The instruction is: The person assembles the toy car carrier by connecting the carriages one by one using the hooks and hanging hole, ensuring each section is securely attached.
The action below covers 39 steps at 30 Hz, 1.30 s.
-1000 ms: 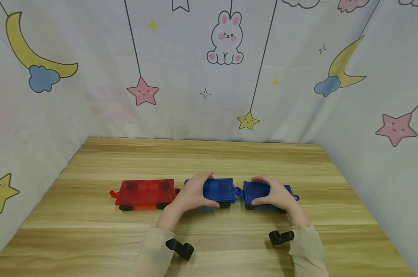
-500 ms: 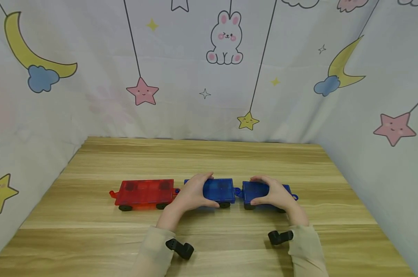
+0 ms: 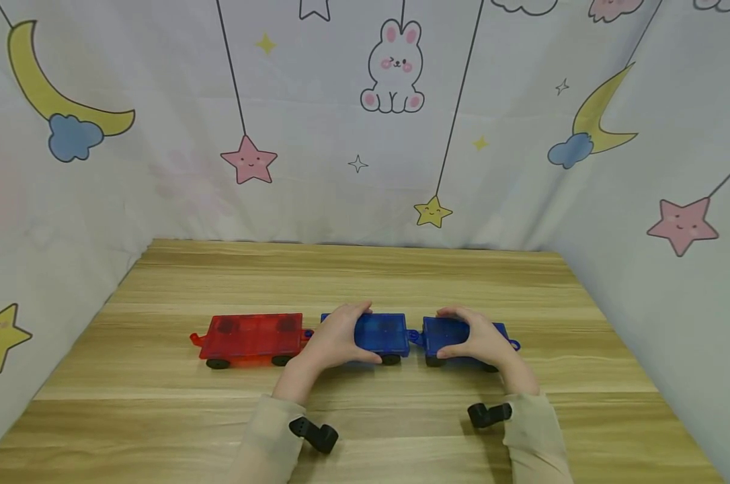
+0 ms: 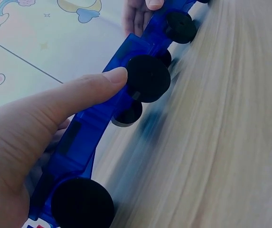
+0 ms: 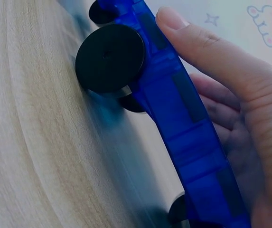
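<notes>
Two blue see-through toy wagons with black wheels stand in a row behind a red one. My left hand [image 3: 337, 339] grips the middle blue wagon [image 3: 383, 333] across its width; in the left wrist view the thumb presses on its side [image 4: 95, 121] close to a wheel. The right-hand blue wagon [image 3: 442, 331] is held in my right hand [image 3: 482, 341], thumb along the near side and fingers over the far side. Their couplings [image 3: 415, 336] overlap between the hands. To the left, the red wagon [image 3: 256, 335] meets the middle wagon's coupling, partly covered by my left hand.
The wagons are on a wood-grain table [image 3: 365, 275]. A white curtain [image 3: 316, 101] printed with moons, stars and a rabbit surrounds it at the back and sides. Black wrist cameras [image 3: 319, 435] are strapped over the beige sleeves [image 3: 537, 430].
Both hands keep their grips. The row of wagons has shifted very slightly to the left, and a pink star on the right curtain has drifted left.
</notes>
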### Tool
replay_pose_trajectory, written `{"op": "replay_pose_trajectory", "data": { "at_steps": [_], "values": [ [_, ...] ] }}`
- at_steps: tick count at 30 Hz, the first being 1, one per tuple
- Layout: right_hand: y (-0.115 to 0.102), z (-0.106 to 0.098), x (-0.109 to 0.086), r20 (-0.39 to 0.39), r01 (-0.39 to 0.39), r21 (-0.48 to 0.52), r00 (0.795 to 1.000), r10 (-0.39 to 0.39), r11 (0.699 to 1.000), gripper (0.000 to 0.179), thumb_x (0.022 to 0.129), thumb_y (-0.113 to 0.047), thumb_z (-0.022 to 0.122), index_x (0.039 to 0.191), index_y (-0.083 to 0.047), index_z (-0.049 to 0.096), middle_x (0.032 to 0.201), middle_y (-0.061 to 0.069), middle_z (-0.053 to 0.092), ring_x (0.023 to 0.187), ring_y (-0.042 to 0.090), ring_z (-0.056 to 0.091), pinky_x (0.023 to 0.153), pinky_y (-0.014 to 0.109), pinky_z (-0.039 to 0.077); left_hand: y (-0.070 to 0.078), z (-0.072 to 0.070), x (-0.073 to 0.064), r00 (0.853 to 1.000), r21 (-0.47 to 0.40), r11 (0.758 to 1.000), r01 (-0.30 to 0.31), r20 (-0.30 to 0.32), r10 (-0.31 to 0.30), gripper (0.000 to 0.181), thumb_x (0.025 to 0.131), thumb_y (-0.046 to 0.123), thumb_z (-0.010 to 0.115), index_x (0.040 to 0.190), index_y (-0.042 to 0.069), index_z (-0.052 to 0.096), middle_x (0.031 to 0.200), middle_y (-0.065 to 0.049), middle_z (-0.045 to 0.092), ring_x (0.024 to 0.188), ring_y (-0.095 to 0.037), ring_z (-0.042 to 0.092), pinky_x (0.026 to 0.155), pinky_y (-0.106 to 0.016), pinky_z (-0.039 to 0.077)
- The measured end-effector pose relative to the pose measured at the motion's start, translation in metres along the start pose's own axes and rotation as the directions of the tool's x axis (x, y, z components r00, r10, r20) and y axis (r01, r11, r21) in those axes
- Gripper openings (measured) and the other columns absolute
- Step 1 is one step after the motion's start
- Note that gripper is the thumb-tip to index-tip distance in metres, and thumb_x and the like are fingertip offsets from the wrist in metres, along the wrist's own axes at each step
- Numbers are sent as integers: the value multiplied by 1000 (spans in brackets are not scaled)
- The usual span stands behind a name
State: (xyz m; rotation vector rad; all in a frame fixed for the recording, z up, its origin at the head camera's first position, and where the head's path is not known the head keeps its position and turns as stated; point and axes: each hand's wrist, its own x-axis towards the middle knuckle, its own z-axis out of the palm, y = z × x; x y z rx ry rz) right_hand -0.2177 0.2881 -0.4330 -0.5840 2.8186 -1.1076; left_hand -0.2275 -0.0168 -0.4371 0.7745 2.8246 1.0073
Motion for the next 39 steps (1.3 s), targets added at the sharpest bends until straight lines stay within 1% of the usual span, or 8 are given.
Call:
{"op": "replay_pose_trajectory", "data": {
  "at_steps": [6,12,20,26,31,34,37,39],
  "values": [
    [1,1,0,5,-1,8,1000,1,1000,79,71,-33,88,136,-3,54,136,15,59,129,38,50,106,60,38,0,0,-1,1000,13,1000,6,14,-6,102,66,46,88,148,7,42,139,-8,57,134,-31,47,108,-52,41],
    [0,0,0,6,1,11,1000,-1,1000,79,72,-32,87,136,-2,54,136,15,58,129,39,49,106,60,37,2,-1,-1,1000,25,1000,6,11,-7,102,66,47,88,148,7,42,139,-8,57,134,-32,47,108,-52,41],
    [2,-1,0,5,7,3,1000,-7,1000,79,72,-32,87,137,-2,53,136,15,58,130,38,49,107,60,37,3,-1,1,1000,57,998,1,26,-3,102,67,47,88,148,5,41,141,-10,56,134,-34,46,108,-53,41],
    [1,-2,0,10,-3,-3,1000,3,1000,80,72,-34,87,137,-2,53,137,17,58,129,40,49,105,61,38,2,1,1,999,99,995,8,31,-11,102,67,50,87,148,7,42,144,-10,53,137,-34,44,111,-54,37],
    [0,-2,0,27,-24,7,999,24,1000,82,72,-34,87,139,-2,52,137,16,57,131,40,48,106,61,37,3,1,2,999,134,991,-13,47,7,103,67,52,86,148,6,42,145,-11,52,137,-36,43,113,-54,34],
    [-1,-2,-1,33,-23,3,999,22,1000,84,72,-35,87,140,-3,50,138,16,57,132,40,46,106,62,36,3,0,1,998,146,989,-34,58,26,106,66,54,86,150,8,40,149,-10,47,139,-35,41,115,-55,31],
    [-5,-3,-1,21,-12,-11,1000,13,1000,84,73,-34,86,141,-2,49,138,16,56,132,41,46,106,62,36,2,-2,1,997,153,987,-52,60,43,107,67,57,84,151,10,38,153,-9,43,141,-33,39,117,-56,27],
    [-9,-5,-1,5,-7,-38,1000,7,999,82,76,-35,84,141,-2,48,139,16,56,133,40,45,106,62,37,2,-4,0,997,151,987,-62,55,54,105,69,59,81,151,10,37,154,-8,41,142,-31,39,118,-54,25]
  ]
}}
